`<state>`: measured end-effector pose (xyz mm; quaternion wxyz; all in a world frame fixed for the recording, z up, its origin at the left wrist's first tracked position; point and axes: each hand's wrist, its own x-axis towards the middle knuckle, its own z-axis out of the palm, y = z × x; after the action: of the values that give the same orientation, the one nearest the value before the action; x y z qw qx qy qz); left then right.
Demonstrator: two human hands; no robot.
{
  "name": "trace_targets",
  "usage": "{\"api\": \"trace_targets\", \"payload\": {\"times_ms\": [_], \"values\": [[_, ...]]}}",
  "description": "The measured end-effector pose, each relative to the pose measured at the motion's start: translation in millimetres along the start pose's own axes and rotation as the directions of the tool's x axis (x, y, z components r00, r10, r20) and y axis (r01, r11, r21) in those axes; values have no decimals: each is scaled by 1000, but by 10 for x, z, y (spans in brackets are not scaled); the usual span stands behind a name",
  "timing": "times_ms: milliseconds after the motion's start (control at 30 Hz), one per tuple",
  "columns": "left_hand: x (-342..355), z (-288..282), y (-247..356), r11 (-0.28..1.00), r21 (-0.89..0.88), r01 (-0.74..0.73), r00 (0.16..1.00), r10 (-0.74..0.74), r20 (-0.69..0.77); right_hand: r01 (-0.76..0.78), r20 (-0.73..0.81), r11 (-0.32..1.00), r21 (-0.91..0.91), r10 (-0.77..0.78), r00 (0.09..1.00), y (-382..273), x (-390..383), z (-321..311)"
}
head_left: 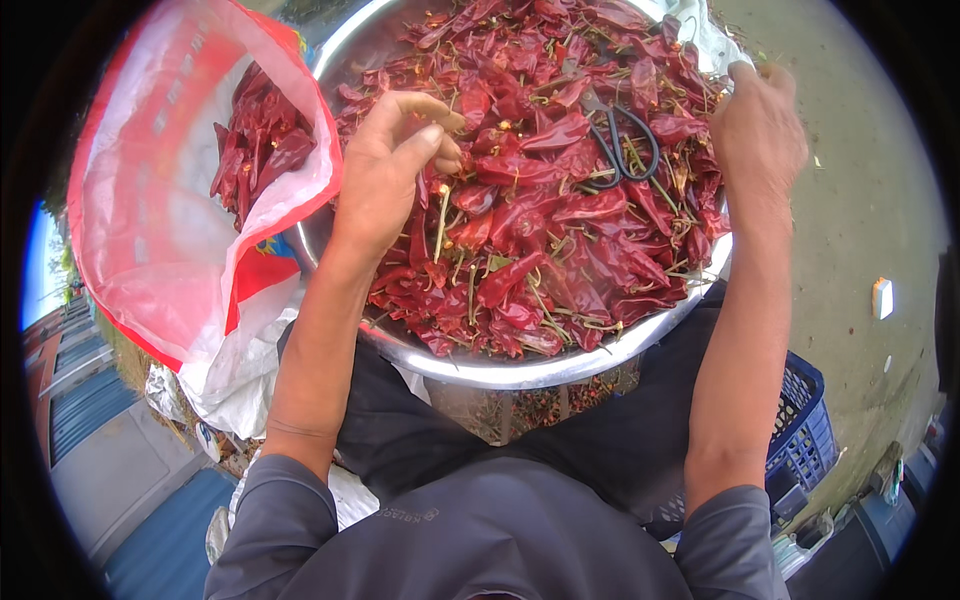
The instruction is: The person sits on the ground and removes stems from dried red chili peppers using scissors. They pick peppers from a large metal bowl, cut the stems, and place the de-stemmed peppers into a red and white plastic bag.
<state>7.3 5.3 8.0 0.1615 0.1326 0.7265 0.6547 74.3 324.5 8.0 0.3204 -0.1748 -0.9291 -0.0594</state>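
Note:
A wide shiny metal basin (pixel 545 375) is heaped with dried red chili peppers (pixel 520 220), many with stems. My left hand (pixel 392 160) hovers over the left part of the heap. Its fingers are loosely curled, the thumb apart, and nothing shows in them. At the right rim, my right hand (pixel 762 130) is closed, its back toward me. The fingertips are hidden, beside the edge of a white plastic sheet (pixel 708 40). Black-handled scissors (pixel 622 150) lie on the peppers, nearer my right hand.
Left of the basin stands an open red-and-white plastic sack (pixel 150 200) with more peppers (pixel 262 140) inside. By my right knee is a blue plastic crate (pixel 808 425). A small white-and-orange box (pixel 882 298) lies on the ground (pixel 850 230) at the right.

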Motion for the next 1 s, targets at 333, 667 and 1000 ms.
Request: {"api": "trace_targets", "payload": {"times_ms": [333, 667, 1000], "values": [[207, -229, -161, 991, 60, 116, 989, -110, -98, 301, 373, 738, 604, -596, 711, -1117, -453, -87], [134, -112, -81, 985, 55, 167, 986, -165, -34, -331, 565, 553, 764, -326, 758, -1253, -271, -209], [85, -32, 0, 979, 177, 101, 991, -114, 63, -461, 511, 227, 858, -286, 811, -1390, -352, -254]]}}
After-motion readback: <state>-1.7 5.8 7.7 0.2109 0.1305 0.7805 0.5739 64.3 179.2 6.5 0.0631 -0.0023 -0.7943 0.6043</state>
